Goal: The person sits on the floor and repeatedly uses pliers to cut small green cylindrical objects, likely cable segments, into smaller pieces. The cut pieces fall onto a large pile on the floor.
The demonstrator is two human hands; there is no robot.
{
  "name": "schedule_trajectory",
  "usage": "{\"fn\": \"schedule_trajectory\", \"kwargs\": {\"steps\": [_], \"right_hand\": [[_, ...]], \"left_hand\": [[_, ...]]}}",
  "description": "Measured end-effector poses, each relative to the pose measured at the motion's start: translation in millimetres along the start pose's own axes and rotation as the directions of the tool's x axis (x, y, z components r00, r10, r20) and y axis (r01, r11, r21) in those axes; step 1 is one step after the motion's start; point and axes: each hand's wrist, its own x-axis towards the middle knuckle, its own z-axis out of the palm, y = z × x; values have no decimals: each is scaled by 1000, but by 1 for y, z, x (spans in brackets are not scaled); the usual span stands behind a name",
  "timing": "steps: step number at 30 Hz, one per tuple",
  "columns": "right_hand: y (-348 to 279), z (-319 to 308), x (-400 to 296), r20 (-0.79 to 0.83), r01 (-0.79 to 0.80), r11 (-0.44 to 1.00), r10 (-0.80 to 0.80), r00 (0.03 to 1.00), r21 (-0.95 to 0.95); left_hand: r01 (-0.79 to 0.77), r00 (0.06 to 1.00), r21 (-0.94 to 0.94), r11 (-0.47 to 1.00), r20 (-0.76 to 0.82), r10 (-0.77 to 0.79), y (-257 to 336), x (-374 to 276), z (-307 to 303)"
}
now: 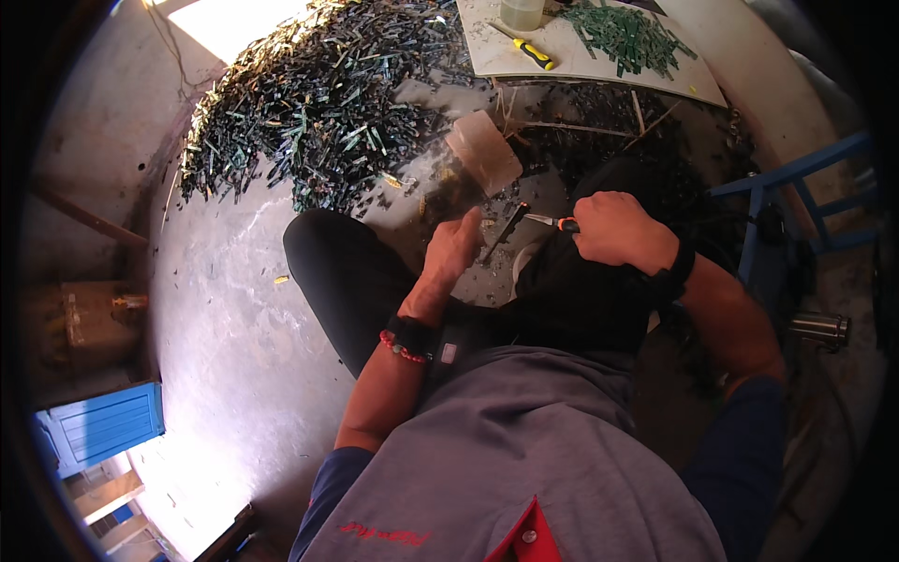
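Note:
My right hand (621,228) is closed around the orange and black handle of a small hand tool (544,219) with a tapering metal tip. That tip points left and meets, or nearly meets, the upper end of a narrow dark strip (507,230). The strip slants between my hands, above the floor between my legs. Close to its left side is my left hand (453,242), thumb up and fingers partly hidden; whether it touches the strip cannot be told. Beyond my hands lies a pinkish-brown block (484,153).
A large heap of dark and green strips (330,105) covers the floor ahead. On a white board (484,53) are a yellow and black screwdriver (535,53), a container of liquid (522,12) and green strips (628,38). A blue metal frame (755,211) and metal cylinder (818,329) stand right.

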Motion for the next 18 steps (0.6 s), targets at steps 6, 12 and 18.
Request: {"fn": "schedule_trajectory", "kwargs": {"steps": [6, 12, 18], "right_hand": [[-21, -19, 8, 63, 56, 998, -55, 996, -20], [-23, -13, 19, 42, 31, 998, -33, 999, 51], [-17, -17, 22, 271, -120, 902, 3, 963, 416]], "left_hand": [[-50, 999, 199, 979, 8, 50, 12, -13, 8], [-100, 995, 53, 994, -14, 101, -9, -2, 12], [215, 952, -534, 818, 300, -55, 15, -12, 4]]}}
